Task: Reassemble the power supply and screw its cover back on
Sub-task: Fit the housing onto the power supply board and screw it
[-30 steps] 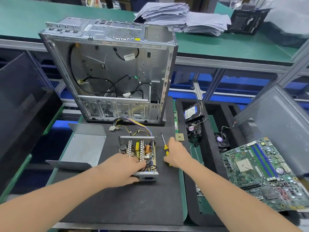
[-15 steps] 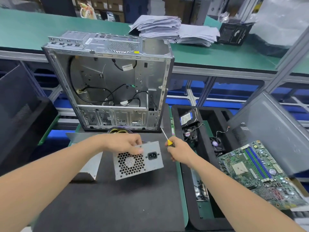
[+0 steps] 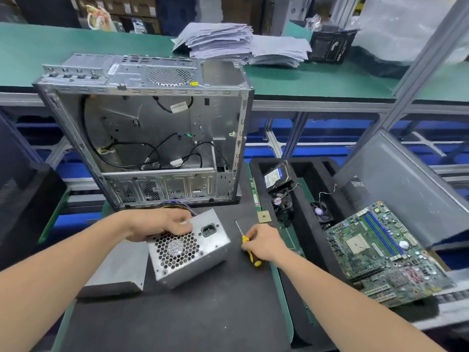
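The grey power supply (image 3: 189, 250) stands tipped on the black mat, its fan grille and power socket facing me. My left hand (image 3: 162, 223) grips its upper left edge, fingers curled over the top. Coloured wires (image 3: 177, 205) trail behind it. The loose grey metal cover (image 3: 116, 270) lies on the mat to the left, partly hidden behind the supply. My right hand (image 3: 262, 243) holds a yellow-handled screwdriver (image 3: 245, 241) to the right of the supply, its thin shaft pointing away from me.
An open silver computer case (image 3: 152, 138) stands at the back of the mat (image 3: 203, 313). A small CPU chip (image 3: 264, 216) lies near the screwdriver tip. On the right, a black foam tray (image 3: 302, 212) holds a hard drive and fans, beside a green motherboard (image 3: 380, 252).
The supply was tipped up from lying open-side up to showing its fan face, then shifted nearer and to the right. My right hand picked the screwdriver up and now holds it low over the mat.
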